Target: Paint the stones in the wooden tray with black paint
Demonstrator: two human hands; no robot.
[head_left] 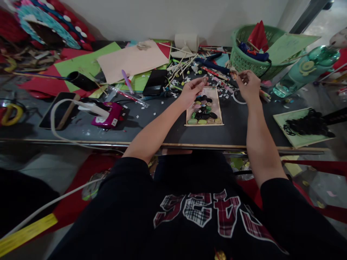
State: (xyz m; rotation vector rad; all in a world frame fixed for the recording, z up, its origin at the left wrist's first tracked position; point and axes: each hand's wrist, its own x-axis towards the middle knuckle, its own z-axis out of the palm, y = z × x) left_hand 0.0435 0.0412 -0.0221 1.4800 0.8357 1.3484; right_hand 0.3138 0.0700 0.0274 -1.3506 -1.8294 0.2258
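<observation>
My left hand [193,93] is above the far end of a small stick-framed panel [220,111]. Its fingertips are pinched on something small that I cannot make out. Glossy oval pieces like pebbles [206,116], black, green and pinkish, cover the near part of the panel. To the right, my right hand [248,86] is raised with thumb and fingers pressed together near the end of a long dark blue tool [213,66]. What these fingers hold, if anything, is too small to name.
A green basket [245,59] and a teal water bottle [294,74] stand at the right. Coloured paper [130,59], thin sticks and scraps litter the back. Left are a purple power adapter [110,115] with a white cable and a phone [58,110]. Another panel [294,135] lies right.
</observation>
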